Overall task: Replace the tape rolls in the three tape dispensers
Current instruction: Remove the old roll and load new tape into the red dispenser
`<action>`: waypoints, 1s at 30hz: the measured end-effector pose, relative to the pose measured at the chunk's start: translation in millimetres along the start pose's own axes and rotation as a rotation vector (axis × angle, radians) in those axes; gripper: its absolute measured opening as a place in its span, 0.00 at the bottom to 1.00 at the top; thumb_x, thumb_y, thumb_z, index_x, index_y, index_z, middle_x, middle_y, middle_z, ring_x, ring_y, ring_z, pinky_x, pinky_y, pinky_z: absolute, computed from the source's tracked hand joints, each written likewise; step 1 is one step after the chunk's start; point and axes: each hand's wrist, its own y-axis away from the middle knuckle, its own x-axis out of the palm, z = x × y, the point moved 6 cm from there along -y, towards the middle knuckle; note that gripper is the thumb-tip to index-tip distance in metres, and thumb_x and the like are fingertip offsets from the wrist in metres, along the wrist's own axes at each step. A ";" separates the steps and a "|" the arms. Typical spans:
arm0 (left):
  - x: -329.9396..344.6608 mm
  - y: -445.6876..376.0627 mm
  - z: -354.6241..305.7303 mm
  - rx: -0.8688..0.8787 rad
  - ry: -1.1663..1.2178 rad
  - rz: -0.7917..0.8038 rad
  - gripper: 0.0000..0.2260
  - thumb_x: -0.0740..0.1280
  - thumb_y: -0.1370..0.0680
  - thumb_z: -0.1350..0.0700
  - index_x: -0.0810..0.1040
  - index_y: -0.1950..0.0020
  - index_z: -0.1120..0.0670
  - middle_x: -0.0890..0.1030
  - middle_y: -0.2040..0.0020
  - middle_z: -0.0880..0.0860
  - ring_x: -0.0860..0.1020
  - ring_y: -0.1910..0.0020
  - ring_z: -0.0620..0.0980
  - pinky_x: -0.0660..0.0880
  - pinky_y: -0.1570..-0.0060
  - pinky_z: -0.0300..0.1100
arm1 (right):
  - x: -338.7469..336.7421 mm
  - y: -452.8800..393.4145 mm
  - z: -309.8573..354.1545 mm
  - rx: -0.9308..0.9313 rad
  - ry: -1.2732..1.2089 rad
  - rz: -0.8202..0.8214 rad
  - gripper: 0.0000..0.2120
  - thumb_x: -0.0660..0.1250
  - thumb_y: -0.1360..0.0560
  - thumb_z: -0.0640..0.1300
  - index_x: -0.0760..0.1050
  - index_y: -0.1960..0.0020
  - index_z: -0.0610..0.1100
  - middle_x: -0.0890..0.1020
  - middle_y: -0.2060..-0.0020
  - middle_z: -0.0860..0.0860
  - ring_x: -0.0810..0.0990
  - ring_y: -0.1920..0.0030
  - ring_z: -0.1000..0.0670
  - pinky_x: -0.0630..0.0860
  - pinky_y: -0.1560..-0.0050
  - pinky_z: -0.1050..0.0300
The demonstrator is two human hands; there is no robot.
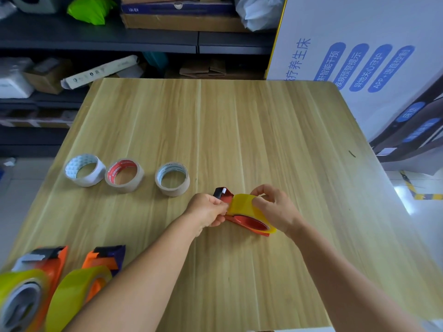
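A red tape dispenser [249, 224] lies near the middle of the wooden table [239, 130], with a yellow tape roll [242, 206] on it. My left hand [208, 212] grips the dispenser near its black blade end. My right hand [275, 209] grips the yellow roll from the right. Three rolls lie flat at the left: a white roll [85, 170], a roll with a red core [124, 175] and a beige roll [172, 179]. Two orange dispensers carrying yellow rolls lie at the near left corner, one [31, 288] beside the other [91, 276].
Dark shelves [119, 41] with cardboard boxes and bags run behind the table. A large white printed box [371, 56] stands against the table's far right corner. Floor shows on both sides of the table.
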 end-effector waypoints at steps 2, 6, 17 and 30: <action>-0.1 0.2 1.4 -0.007 -0.057 -0.005 0.03 0.69 0.26 0.61 0.80 0.59 0.59 0.80 0.64 0.56 0.78 0.69 0.47 0.77 0.70 0.35 | 0.4 -0.5 1.3 -0.005 0.020 0.008 0.14 0.60 0.38 0.53 0.77 0.55 0.53 0.79 0.61 0.56 0.76 0.62 0.57 0.69 0.66 0.60; 0.8 0.0 3.0 -0.024 -0.050 0.040 0.09 0.67 0.23 0.54 0.80 0.56 0.59 0.81 0.62 0.53 0.79 0.67 0.47 0.78 0.67 0.37 | 2.0 -1.7 4.1 -0.017 0.075 0.017 0.14 0.59 0.37 0.54 0.76 0.54 0.53 0.79 0.60 0.56 0.76 0.63 0.59 0.67 0.68 0.61; -5.9 1.9 6.9 0.044 -0.060 0.022 0.05 0.72 0.27 0.63 0.83 0.52 0.58 0.84 0.60 0.55 0.81 0.66 0.44 0.78 0.63 0.34 | 3.7 -4.5 7.0 0.001 0.123 0.015 0.15 0.58 0.38 0.54 0.77 0.55 0.53 0.78 0.61 0.59 0.75 0.64 0.59 0.66 0.70 0.62; -2.5 6.4 -3.0 0.177 -0.256 -0.011 0.09 0.64 0.25 0.57 0.82 0.61 0.54 0.83 0.65 0.51 0.81 0.61 0.49 0.79 0.52 0.46 | 1.3 -2.7 0.2 0.012 0.040 -0.019 0.14 0.58 0.38 0.54 0.77 0.56 0.52 0.79 0.61 0.56 0.76 0.62 0.56 0.68 0.68 0.61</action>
